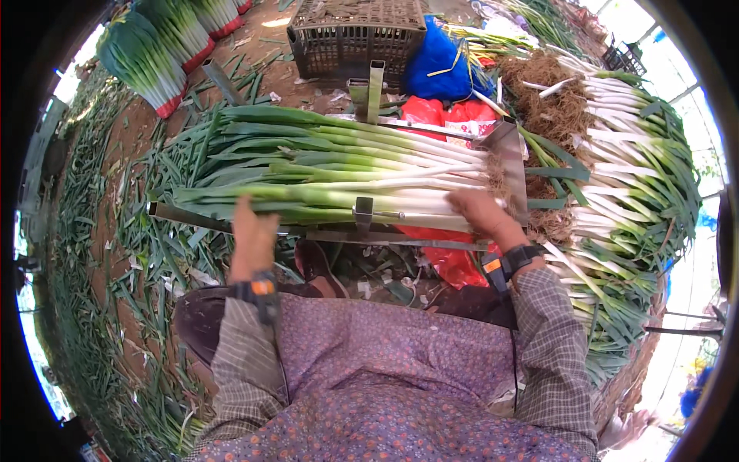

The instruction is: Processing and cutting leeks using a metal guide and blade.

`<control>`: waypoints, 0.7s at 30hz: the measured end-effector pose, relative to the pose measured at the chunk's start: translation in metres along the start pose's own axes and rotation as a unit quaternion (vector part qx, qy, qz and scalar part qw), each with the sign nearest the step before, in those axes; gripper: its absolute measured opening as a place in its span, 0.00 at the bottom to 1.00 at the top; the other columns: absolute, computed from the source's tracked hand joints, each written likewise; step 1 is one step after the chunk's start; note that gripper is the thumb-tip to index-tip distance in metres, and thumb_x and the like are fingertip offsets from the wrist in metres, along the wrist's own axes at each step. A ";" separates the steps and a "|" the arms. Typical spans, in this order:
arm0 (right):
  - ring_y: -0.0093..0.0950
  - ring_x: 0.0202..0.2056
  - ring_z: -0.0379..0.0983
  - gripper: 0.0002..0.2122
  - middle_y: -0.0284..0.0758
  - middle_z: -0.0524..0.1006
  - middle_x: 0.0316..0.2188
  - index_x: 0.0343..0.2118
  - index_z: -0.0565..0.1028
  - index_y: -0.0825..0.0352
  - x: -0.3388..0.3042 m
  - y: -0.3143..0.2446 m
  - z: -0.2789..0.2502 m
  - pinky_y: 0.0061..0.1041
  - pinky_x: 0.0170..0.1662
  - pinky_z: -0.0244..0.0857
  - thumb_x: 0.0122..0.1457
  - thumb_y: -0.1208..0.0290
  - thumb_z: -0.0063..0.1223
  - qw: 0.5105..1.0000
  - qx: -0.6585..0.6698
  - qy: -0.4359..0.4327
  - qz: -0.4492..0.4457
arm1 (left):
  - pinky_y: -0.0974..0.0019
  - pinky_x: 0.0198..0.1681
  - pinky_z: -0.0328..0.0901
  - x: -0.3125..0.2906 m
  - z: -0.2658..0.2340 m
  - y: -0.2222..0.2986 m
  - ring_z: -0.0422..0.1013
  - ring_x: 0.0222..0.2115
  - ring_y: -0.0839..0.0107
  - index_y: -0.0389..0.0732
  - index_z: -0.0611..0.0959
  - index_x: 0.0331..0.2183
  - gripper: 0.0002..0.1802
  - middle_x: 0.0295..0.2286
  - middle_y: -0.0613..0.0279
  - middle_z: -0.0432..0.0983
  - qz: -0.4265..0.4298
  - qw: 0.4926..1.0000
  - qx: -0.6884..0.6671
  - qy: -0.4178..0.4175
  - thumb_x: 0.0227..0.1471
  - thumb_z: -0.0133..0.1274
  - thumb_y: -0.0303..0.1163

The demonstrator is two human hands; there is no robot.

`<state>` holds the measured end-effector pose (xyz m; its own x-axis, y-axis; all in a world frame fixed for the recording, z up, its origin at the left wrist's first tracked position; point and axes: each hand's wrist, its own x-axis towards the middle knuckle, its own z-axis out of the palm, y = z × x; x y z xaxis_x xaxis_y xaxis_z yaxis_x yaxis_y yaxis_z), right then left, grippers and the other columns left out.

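Note:
A thick layer of long green onions (331, 152) lies across a metal rack, leaves to the left and white root ends to the right. The nearest stalk, a green onion (346, 190), is slightly smeared by motion along the front of the pile. My left hand (254, 239) is closed at its leafy end, blurred, with the thumb up against the leaves. My right hand (483, 214) curls over its white end near the rack's metal end plate (514, 165). Stalks partly hide the fingertips of both hands.
Metal posts rise from the rack (363, 212). To the right lies a large heap of green onions (623, 165) with matted roots. Behind stand a plastic crate (356, 46) and a blue bag (439, 65). Tied bundles (146, 58) stand far left; leaf scraps litter the ground.

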<state>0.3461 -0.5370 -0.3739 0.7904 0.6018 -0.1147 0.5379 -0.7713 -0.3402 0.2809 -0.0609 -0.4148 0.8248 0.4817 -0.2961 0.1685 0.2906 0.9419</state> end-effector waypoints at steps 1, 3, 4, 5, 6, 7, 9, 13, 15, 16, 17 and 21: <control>0.42 0.37 0.71 0.10 0.42 0.75 0.32 0.37 0.75 0.64 -0.021 0.012 0.014 0.39 0.40 0.65 0.50 0.71 0.51 0.997 -0.042 -0.054 0.033 | 0.61 0.48 0.65 -0.033 0.011 -0.015 0.70 0.43 0.63 0.30 0.65 0.49 0.26 0.42 0.50 0.72 -0.020 0.983 0.172 -0.067 0.50 0.51 0.29; 0.41 0.36 0.70 0.09 0.40 0.74 0.30 0.36 0.75 0.61 -0.034 0.006 0.021 0.39 0.39 0.65 0.50 0.71 0.52 0.997 -0.065 0.014 0.037 | 0.63 0.44 0.67 -0.063 0.038 -0.001 0.72 0.36 0.65 0.30 0.69 0.46 0.21 0.39 0.50 0.73 -0.232 0.960 -0.144 0.064 0.49 0.51 0.27; 0.41 0.36 0.70 0.09 0.38 0.73 0.29 0.35 0.76 0.59 -0.035 0.001 0.023 0.39 0.38 0.64 0.50 0.70 0.52 0.992 -0.089 0.084 0.036 | 0.64 0.42 0.67 -0.069 0.040 0.003 0.70 0.40 0.65 0.33 0.71 0.45 0.19 0.39 0.50 0.72 -0.107 0.994 0.012 0.014 0.50 0.51 0.27; 0.41 0.36 0.70 0.09 0.38 0.73 0.29 0.35 0.76 0.59 -0.037 -0.003 0.024 0.39 0.38 0.64 0.50 0.70 0.52 0.992 -0.087 0.083 0.039 | 0.64 0.40 0.67 -0.078 0.044 0.008 0.68 0.44 0.65 0.36 0.73 0.44 0.16 0.40 0.50 0.71 0.019 0.985 0.168 -0.041 0.51 0.50 0.28; 0.40 0.35 0.69 0.08 0.36 0.73 0.28 0.34 0.76 0.58 -0.040 0.000 0.023 0.39 0.37 0.64 0.50 0.69 0.52 0.991 -0.099 0.074 0.053 | 0.65 0.40 0.65 -0.090 0.075 0.032 0.71 0.36 0.65 0.34 0.78 0.35 0.11 0.33 0.57 0.75 0.151 0.953 0.261 -0.028 0.48 0.51 0.26; 0.40 0.34 0.69 0.07 0.35 0.72 0.28 0.33 0.76 0.58 -0.036 -0.004 0.022 0.39 0.36 0.64 0.50 0.69 0.52 0.990 -0.107 0.068 0.056 | 0.65 0.40 0.65 -0.084 0.088 0.039 0.71 0.36 0.65 0.34 0.78 0.35 0.11 0.33 0.57 0.75 0.152 0.952 0.263 -0.025 0.48 0.51 0.26; 0.40 0.37 0.70 0.06 0.33 0.74 0.30 0.32 0.77 0.59 -0.032 -0.010 0.016 0.39 0.38 0.64 0.50 0.68 0.52 0.990 -0.113 0.009 0.083 | 0.61 0.41 0.64 -0.065 0.108 0.046 0.69 0.35 0.60 0.39 0.79 0.34 0.10 0.31 0.59 0.74 0.442 0.764 0.450 -0.134 0.46 0.53 0.29; 0.39 0.43 0.69 0.09 0.35 0.74 0.36 0.33 0.77 0.59 -0.021 0.006 -0.004 0.37 0.44 0.64 0.48 0.66 0.53 0.977 0.047 -0.117 0.170 | 0.56 0.39 0.62 -0.048 0.105 0.009 0.68 0.33 0.58 0.45 0.81 0.31 0.09 0.30 0.60 0.73 0.379 0.651 0.595 -0.280 0.43 0.55 0.33; 0.38 0.46 0.67 0.14 0.37 0.73 0.43 0.38 0.76 0.60 -0.007 -0.003 -0.009 0.36 0.46 0.63 0.46 0.69 0.56 0.983 0.004 0.121 0.136 | 0.56 0.37 0.62 -0.050 0.103 0.004 0.67 0.32 0.59 0.48 0.82 0.30 0.08 0.27 0.63 0.71 0.404 0.671 0.570 -0.249 0.43 0.55 0.36; 0.38 0.47 0.67 0.19 0.39 0.72 0.45 0.43 0.73 0.61 0.006 -0.006 -0.013 0.38 0.49 0.60 0.44 0.72 0.57 0.984 -0.019 0.147 0.102 | 0.56 0.37 0.62 -0.048 0.103 0.004 0.67 0.32 0.60 0.49 0.82 0.28 0.07 0.26 0.64 0.72 0.397 0.673 0.575 -0.244 0.43 0.55 0.36; 0.38 0.47 0.67 0.19 0.39 0.72 0.45 0.43 0.73 0.61 0.017 -0.005 -0.011 0.38 0.49 0.60 0.44 0.72 0.57 0.984 -0.017 0.146 0.100 | 0.56 0.37 0.62 -0.047 0.103 0.005 0.67 0.32 0.60 0.49 0.82 0.28 0.07 0.26 0.64 0.72 0.395 0.673 0.577 -0.242 0.43 0.55 0.36; 0.39 0.49 0.66 0.25 0.40 0.68 0.47 0.48 0.69 0.58 0.050 0.014 0.008 0.42 0.50 0.59 0.42 0.71 0.57 0.966 -0.156 0.196 0.056 | 0.57 0.34 0.63 -0.036 0.107 -0.001 0.68 0.29 0.59 0.48 0.83 0.27 0.06 0.24 0.64 0.72 0.402 0.687 0.543 -0.267 0.42 0.55 0.36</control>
<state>0.3909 -0.5162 -0.3917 0.8659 0.4336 0.2494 0.4569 -0.8885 -0.0416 0.3095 -0.1669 -0.3878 0.9188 -0.3300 0.2167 -0.3927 -0.8204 0.4156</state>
